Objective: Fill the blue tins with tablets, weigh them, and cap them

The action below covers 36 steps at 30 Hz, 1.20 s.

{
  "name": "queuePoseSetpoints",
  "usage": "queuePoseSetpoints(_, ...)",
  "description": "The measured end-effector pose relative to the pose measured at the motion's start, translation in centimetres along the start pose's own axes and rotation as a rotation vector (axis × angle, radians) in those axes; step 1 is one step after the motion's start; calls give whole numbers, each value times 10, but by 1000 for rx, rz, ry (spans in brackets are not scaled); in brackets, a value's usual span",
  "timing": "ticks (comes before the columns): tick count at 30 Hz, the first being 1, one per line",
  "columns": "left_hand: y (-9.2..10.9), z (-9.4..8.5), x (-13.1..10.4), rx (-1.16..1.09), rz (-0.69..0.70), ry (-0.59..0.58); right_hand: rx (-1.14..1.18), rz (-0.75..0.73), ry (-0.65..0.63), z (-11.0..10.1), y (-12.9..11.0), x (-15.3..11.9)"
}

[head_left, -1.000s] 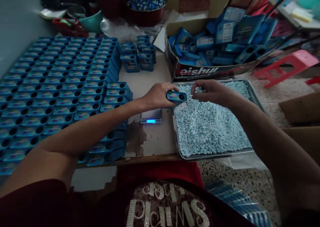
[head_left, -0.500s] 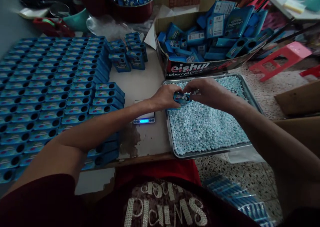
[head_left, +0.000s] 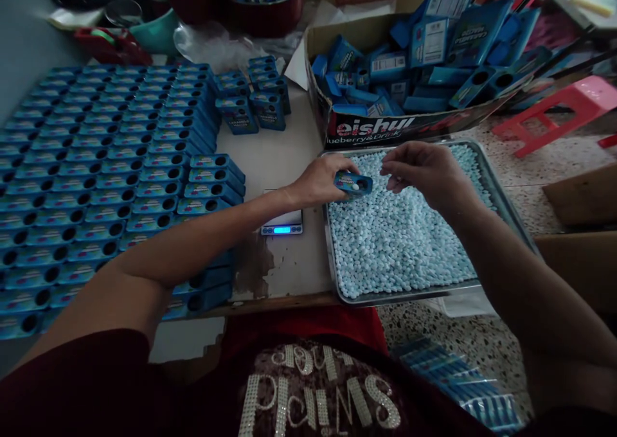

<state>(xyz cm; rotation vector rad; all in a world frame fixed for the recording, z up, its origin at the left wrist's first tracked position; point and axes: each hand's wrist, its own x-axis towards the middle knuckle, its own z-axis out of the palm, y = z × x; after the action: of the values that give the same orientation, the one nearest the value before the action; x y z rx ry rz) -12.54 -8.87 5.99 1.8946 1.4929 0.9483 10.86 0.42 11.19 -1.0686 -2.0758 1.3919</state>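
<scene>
In the head view, the left hand (head_left: 324,178) reaches across the counter (head_left: 301,267), gripping a small blue box (head_left: 353,183) above the tray's (head_left: 331,247) left side, its holed end up. The right hand (head_left: 427,170) hangs palm-down over the pellets (head_left: 400,238), fingers curled; whether they pinch anything cannot be told. It has drawn away from the box since the earlier frame. Bare counter lies around the scale (head_left: 282,229); the carton (head_left: 369,132) edges the tray's far side.
</scene>
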Motion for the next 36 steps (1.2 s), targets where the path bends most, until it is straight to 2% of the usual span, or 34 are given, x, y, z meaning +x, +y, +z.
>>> queuePoseSetpoints(4,2,1,-2,-42,-60,-74,-214,-75,-114,7,-17,6)
queuePoseSetpoints(9,11,2,-3,102,-56,-101,-600,-271,-205,25,-34,6)
queuePoseSetpoints(12,13,2,-1,165,-91,-110,-644,-301,-219,28,-32,4)
queuePoseSetpoints(16,20,-7,-1,230,-87,-117,-550,-233,-81,12,-2,6)
queuePoseSetpoints(19,23,-19,-6,281,7,-118,-739,-162,-60,4,36,7)
queuePoseSetpoints(22,19,-28,-13,239,30,-95,-1020,-165,-155,16,69,1)
queuePoseSetpoints(25,9,-29,-18,88,-13,-48,-1138,-159,-139,37,88,-8)
queuePoseSetpoints(28,4,-21,-18,32,-55,-25,-983,-63,-105,45,96,-13)
queuePoseSetpoints(30,5,-13,-15,53,-86,-33,-655,69,12,39,97,-13)
queuePoseSetpoints(32,10,-5,-11,90,-101,-55,-198,161,132,27,93,-11)
queuePoseSetpoints(34,16,2,-5,125,-102,-97,190,144,171,16,82,-8)
queuePoseSetpoints(36,23,8,0,157,-98,-136,351,69,177,11,67,-8)
